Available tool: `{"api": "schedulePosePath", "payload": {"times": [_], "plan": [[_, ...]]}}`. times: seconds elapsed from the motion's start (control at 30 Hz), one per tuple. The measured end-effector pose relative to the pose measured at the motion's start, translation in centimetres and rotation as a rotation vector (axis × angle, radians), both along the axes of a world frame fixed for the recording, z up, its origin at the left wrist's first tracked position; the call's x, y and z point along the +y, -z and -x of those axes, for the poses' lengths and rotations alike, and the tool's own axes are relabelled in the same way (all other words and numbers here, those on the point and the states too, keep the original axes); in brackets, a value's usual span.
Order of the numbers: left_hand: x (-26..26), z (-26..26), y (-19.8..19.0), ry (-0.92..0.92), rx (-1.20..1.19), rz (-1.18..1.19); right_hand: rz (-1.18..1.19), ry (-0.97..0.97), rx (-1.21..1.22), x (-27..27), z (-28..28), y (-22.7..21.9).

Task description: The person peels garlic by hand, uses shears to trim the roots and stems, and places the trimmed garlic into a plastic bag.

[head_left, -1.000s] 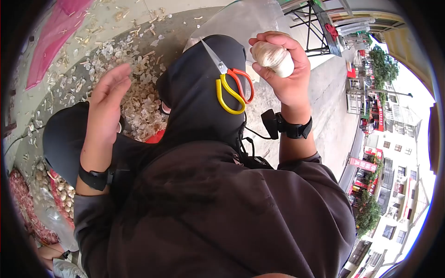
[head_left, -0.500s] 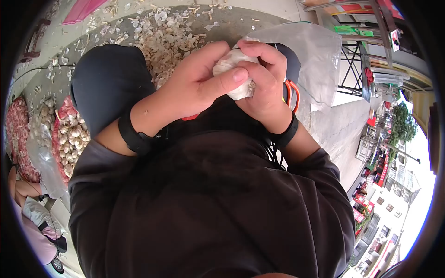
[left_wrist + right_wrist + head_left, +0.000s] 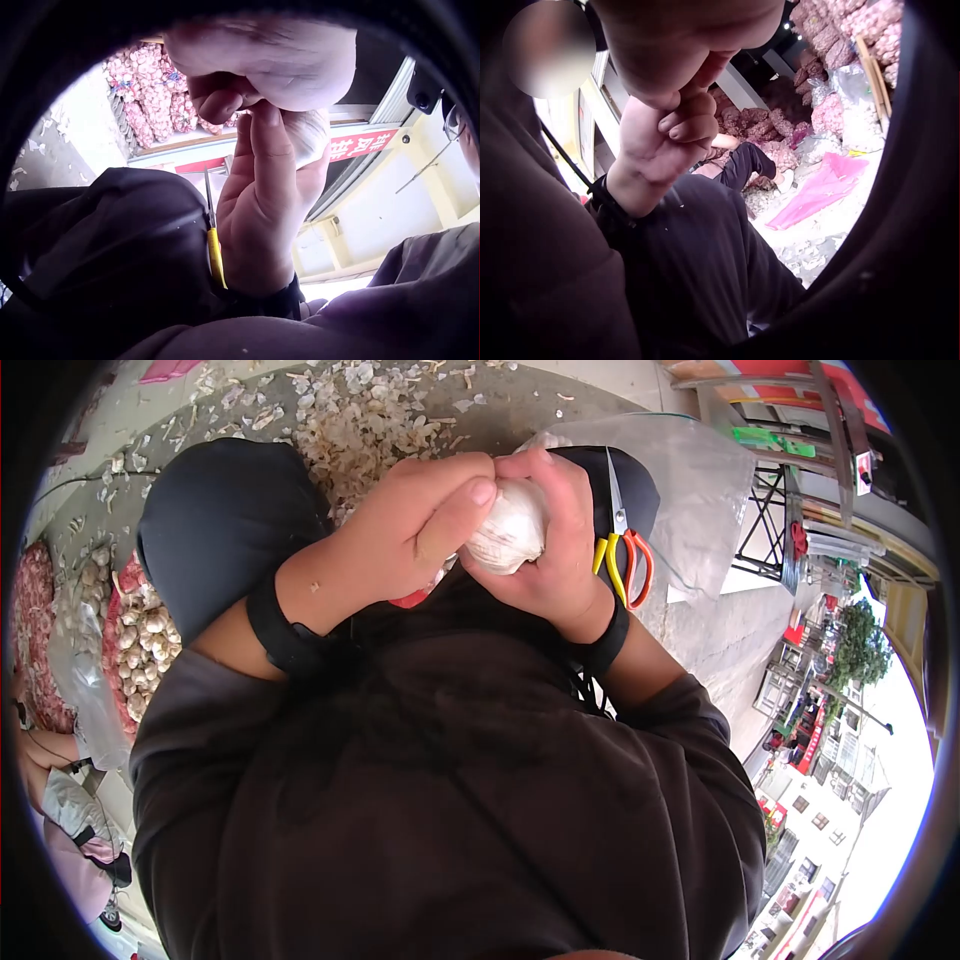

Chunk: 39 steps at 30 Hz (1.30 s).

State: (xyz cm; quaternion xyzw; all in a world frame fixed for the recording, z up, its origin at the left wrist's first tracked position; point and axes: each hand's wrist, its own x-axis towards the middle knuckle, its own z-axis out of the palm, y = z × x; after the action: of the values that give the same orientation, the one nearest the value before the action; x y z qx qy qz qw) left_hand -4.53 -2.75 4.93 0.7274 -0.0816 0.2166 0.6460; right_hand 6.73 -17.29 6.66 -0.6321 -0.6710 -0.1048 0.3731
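In the head view a whitish garlic bulb (image 3: 512,528) sits between both hands, above the lap. My right hand (image 3: 568,545) grips it, fingers over the far side and thumb beneath. My left hand (image 3: 405,525) is at the bulb's left side with curled fingers, its thumb tip close to the skin. The left wrist view shows the right hand (image 3: 262,191) upright, the bulb (image 3: 309,139) partly behind its fingers. Curled fingers of the left hand (image 3: 660,142) show in the right wrist view. Scissors (image 3: 625,550) with yellow and orange handles lie on the right knee.
Loose garlic skins (image 3: 365,435) litter the floor beyond the knees. Red net sacks of garlic (image 3: 145,650) stand at the left, near another person (image 3: 75,810). A clear plastic bag (image 3: 690,490) lies beyond the right knee. Something red (image 3: 410,598) shows under the left hand.
My left hand came in from the left to the bulb, and my right hand brought it toward the middle. Since half a second ago the left thumb has drawn back from across it.
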Motion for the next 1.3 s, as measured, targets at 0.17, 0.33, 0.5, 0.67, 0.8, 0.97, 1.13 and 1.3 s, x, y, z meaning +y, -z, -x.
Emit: {"api": "schedulePosePath", "payload": {"times": [0.17, 0.33, 0.5, 0.67, 0.8, 0.97, 1.13, 1.3], "plan": [[-0.6, 0.1, -0.1, 0.203, 0.238, 0.442, -0.111, -0.019, 0.106, -0.2, 0.1, 0.1], [-1.1, -0.5, -0.3, 0.161, 0.234, 0.452, -0.046, -0.033, 0.162, -1.0, -0.2, -0.7], [-1.8, -1.5, 0.6, 0.013, 0.177, 0.364, -0.181, -0.211, 0.201, -0.3, 0.0, -0.8], [-0.4, -1.0, 0.1, -0.04, 0.127, 0.239, -0.062, -0.084, 0.151, -1.5, -0.6, -1.1], [0.3, -0.2, -0.5, 0.064, 0.107, 0.16, -0.067, -0.013, 0.065, -0.7, -0.7, -0.1], [0.1, -0.3, -1.4, 0.022, 0.182, -0.023, -0.034, -0.058, 0.035, -0.9, -0.6, -0.4], [0.4, -0.7, -0.5, -0.033, -0.012, -0.193, -0.047, -0.034, 0.085, -1.2, -0.1, -0.5], [-0.8, 0.1, -1.4, -0.006, 0.215, 0.133, -0.065, -0.024, 0.186, -1.4, -0.1, -1.1]]}}
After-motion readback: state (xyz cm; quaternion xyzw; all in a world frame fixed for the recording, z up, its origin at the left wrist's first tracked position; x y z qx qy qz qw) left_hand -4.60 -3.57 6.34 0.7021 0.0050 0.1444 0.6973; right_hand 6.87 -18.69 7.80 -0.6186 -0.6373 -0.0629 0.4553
